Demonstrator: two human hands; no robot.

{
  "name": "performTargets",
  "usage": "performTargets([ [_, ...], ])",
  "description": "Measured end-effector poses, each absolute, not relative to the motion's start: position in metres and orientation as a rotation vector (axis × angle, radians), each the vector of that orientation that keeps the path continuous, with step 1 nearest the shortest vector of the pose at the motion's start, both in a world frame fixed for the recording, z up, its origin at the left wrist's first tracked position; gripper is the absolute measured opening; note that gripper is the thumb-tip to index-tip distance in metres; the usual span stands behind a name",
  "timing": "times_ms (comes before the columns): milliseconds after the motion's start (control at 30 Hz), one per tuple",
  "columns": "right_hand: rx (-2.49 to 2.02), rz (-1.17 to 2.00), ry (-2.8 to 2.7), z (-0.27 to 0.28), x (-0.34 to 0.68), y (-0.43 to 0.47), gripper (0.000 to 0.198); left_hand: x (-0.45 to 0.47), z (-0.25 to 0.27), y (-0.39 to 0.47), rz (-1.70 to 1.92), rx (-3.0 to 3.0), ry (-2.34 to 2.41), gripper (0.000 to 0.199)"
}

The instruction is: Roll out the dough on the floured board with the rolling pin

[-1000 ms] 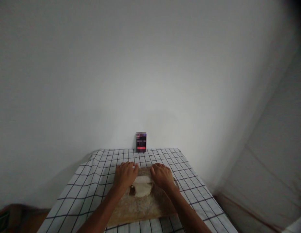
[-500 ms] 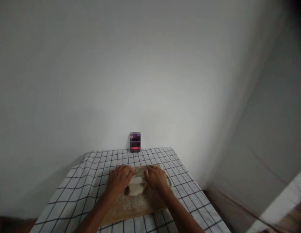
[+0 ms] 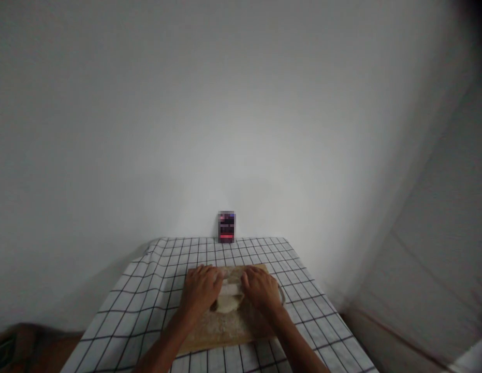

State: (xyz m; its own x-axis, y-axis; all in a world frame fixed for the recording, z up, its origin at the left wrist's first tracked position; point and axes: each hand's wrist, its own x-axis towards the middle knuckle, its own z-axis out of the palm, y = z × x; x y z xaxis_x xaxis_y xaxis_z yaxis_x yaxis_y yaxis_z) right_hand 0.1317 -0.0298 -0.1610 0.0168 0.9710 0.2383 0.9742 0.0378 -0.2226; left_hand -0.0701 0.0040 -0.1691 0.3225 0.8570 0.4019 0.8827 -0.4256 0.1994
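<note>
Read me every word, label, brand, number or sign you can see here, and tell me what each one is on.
No readable text anywhere.
Dark object by the wall: pixelated, with a red band; nothing legible.
Green thing at lower left: too dark and blurred to read any marking.
Rolling pin, dough and board: no lettering visible.
Cloth: only dark grid lines.

Dim, soft light on the wall (image 3: 241, 134), top-right corner dark.
</note>
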Motion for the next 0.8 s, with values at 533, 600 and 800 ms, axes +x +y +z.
performTargets([
  [533, -1.926, -0.049, -1.969, -0.176, 0.133, -0.050, 0.039, -0.071, -0.184, -0.015, -0.805, -2.472, -1.627, 0.039],
  [600, -1.947, -0.026, -1.966, -0.167, 0.132, -0.039, 0.039, -0.068, -0.172, -0.006, -0.758, -2.463, -1.672, 0.035],
  [800, -1.958, 0.002, -1.961, -0.185, 0.132, -0.059, 0.037, -0.074, -0.188, -0.033, -0.786, -2.482, -1.687, 0.041],
])
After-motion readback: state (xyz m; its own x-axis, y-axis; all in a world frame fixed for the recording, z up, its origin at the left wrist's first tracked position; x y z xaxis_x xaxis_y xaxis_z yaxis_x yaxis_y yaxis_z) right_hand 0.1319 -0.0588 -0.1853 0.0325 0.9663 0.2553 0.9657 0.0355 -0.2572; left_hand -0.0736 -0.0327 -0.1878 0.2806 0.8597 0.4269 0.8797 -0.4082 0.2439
